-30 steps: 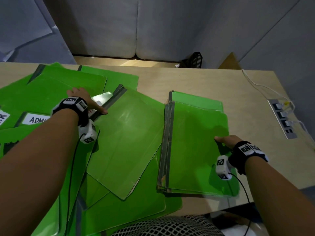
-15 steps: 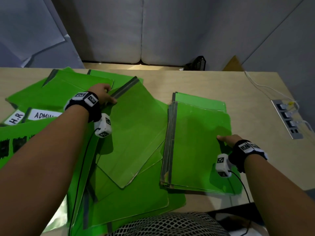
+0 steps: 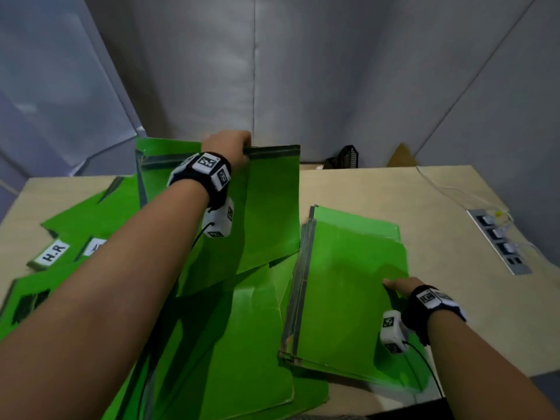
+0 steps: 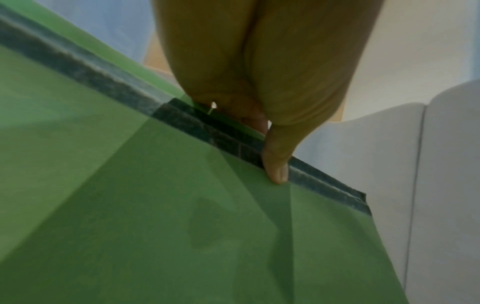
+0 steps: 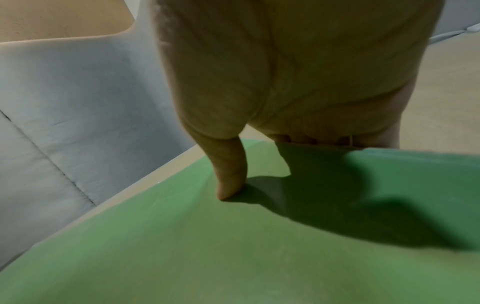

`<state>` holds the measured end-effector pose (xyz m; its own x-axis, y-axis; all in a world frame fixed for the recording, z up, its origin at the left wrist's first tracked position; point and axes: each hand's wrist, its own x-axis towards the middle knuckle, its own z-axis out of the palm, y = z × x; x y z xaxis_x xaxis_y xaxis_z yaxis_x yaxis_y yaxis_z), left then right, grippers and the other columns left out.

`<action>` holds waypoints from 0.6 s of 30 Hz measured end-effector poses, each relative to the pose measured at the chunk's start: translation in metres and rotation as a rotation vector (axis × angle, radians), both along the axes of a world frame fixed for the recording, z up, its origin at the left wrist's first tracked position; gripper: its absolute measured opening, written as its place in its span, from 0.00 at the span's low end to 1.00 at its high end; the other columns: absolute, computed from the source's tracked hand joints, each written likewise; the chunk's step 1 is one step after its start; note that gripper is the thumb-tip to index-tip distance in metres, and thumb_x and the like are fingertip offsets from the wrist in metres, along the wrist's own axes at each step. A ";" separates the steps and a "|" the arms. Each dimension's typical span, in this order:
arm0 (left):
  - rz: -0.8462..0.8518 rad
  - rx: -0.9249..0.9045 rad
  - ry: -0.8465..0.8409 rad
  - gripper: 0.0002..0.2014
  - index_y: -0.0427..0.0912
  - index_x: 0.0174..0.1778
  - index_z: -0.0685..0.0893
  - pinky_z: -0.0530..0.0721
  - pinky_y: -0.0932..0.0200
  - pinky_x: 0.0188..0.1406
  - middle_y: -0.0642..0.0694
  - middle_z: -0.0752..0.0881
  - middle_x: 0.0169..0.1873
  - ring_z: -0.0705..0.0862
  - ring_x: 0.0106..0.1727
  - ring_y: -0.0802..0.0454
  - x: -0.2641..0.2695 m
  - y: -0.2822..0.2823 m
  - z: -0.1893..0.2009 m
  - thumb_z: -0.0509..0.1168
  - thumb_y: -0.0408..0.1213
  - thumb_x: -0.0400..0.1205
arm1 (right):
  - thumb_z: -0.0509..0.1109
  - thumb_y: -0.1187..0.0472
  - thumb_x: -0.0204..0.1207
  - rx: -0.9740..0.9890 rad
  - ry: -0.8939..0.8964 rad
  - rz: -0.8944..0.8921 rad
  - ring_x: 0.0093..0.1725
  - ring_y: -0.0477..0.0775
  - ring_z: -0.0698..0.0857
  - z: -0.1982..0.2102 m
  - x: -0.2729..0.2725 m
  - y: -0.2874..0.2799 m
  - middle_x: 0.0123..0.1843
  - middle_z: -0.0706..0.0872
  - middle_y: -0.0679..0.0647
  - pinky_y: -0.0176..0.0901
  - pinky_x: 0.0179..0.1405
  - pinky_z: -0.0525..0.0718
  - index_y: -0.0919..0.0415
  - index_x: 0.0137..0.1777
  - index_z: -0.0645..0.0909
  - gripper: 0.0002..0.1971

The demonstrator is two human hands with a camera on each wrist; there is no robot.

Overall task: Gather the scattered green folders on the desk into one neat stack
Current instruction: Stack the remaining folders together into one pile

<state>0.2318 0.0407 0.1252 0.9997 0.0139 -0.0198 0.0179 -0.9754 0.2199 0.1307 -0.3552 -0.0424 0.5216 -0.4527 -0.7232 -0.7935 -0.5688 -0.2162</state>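
My left hand (image 3: 225, 150) pinches a green folder (image 3: 266, 207) by its dark spine and holds it upright, lifted off the desk (image 3: 348, 186). The left wrist view shows the thumb (image 4: 275, 168) pressed on the spine of this folder (image 4: 182, 226), with a second green sheet overlapping behind it. At the right lies a stack of green folders (image 3: 342, 283). My right hand (image 3: 400, 286) grips the stack's right edge, thumb (image 5: 231, 174) on the top folder (image 5: 233, 257), fingers tucked under the edge. More folders (image 3: 91, 213) lie scattered at the left, one labelled H.R (image 3: 53, 253).
Loose folders (image 3: 242, 344) overlap at the front centre, reaching the desk's near edge. A power strip (image 3: 500, 241) with a white cable (image 3: 439, 186) sits at the right. Grey partition panels (image 3: 303, 71) close off the back, with a black object (image 3: 345, 157) behind the desk.
My left hand has raised the folder from lying flat on the pile to hanging upright, moving up and away. The right hand has stayed on the stack's edge.
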 end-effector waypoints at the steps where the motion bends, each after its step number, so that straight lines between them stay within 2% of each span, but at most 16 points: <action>1: -0.007 0.013 -0.033 0.12 0.44 0.60 0.81 0.76 0.45 0.61 0.37 0.85 0.59 0.82 0.61 0.36 0.000 -0.004 0.009 0.65 0.34 0.81 | 0.71 0.49 0.78 -0.004 0.000 0.001 0.69 0.70 0.78 0.000 -0.001 0.000 0.75 0.74 0.70 0.57 0.69 0.76 0.73 0.74 0.72 0.32; 5: 0.004 -0.043 -0.164 0.13 0.47 0.62 0.80 0.72 0.44 0.66 0.38 0.84 0.59 0.82 0.62 0.37 0.000 -0.014 0.042 0.62 0.35 0.82 | 0.64 0.53 0.83 -0.039 0.005 0.064 0.76 0.67 0.73 0.006 -0.009 0.002 0.80 0.69 0.66 0.55 0.74 0.73 0.64 0.78 0.69 0.27; 7: 0.048 -0.117 -0.239 0.13 0.49 0.62 0.81 0.70 0.44 0.68 0.39 0.85 0.59 0.82 0.62 0.38 -0.001 -0.017 0.056 0.61 0.36 0.83 | 0.63 0.56 0.84 -0.034 -0.021 0.097 0.76 0.65 0.73 0.005 -0.010 0.001 0.80 0.69 0.65 0.51 0.73 0.74 0.62 0.79 0.69 0.24; 8: 0.072 -0.159 -0.270 0.13 0.49 0.63 0.81 0.72 0.44 0.67 0.39 0.85 0.59 0.82 0.62 0.38 -0.002 -0.018 0.061 0.61 0.36 0.83 | 0.65 0.57 0.83 -0.003 -0.040 0.081 0.75 0.65 0.75 0.003 -0.008 0.000 0.78 0.72 0.65 0.47 0.67 0.76 0.65 0.77 0.71 0.24; 10: 0.112 -0.268 -0.299 0.12 0.47 0.63 0.81 0.78 0.48 0.61 0.40 0.85 0.59 0.82 0.61 0.39 -0.004 -0.019 0.068 0.62 0.38 0.83 | 0.71 0.57 0.79 0.052 -0.102 0.021 0.67 0.63 0.81 -0.002 -0.004 -0.001 0.72 0.78 0.67 0.42 0.53 0.75 0.70 0.72 0.76 0.25; 11: 0.132 -0.328 -0.303 0.12 0.46 0.63 0.82 0.79 0.50 0.58 0.40 0.85 0.59 0.83 0.60 0.40 -0.004 -0.019 0.069 0.63 0.39 0.83 | 0.72 0.57 0.78 0.065 -0.114 0.006 0.62 0.62 0.82 -0.004 -0.002 -0.001 0.71 0.80 0.67 0.42 0.50 0.74 0.71 0.71 0.77 0.25; 13: 0.187 -0.427 -0.309 0.13 0.42 0.62 0.83 0.79 0.54 0.54 0.38 0.85 0.58 0.83 0.59 0.39 -0.005 -0.019 0.069 0.65 0.39 0.82 | 0.73 0.58 0.78 0.075 -0.129 0.006 0.52 0.56 0.79 -0.005 0.000 -0.003 0.69 0.81 0.67 0.43 0.50 0.74 0.72 0.70 0.77 0.25; 15: 0.256 -0.486 -0.291 0.14 0.37 0.60 0.84 0.79 0.52 0.53 0.35 0.86 0.58 0.84 0.59 0.37 -0.008 -0.018 0.063 0.65 0.38 0.81 | 0.73 0.57 0.78 0.066 -0.137 0.018 0.49 0.55 0.76 -0.007 0.001 -0.005 0.67 0.82 0.66 0.43 0.51 0.75 0.71 0.70 0.77 0.25; 18: 0.353 -0.544 -0.230 0.15 0.32 0.61 0.84 0.79 0.50 0.57 0.31 0.86 0.59 0.83 0.61 0.35 -0.017 -0.020 0.036 0.64 0.36 0.82 | 0.70 0.54 0.79 0.065 -0.107 0.059 0.47 0.56 0.79 -0.005 -0.004 -0.006 0.57 0.81 0.62 0.44 0.53 0.77 0.69 0.71 0.77 0.25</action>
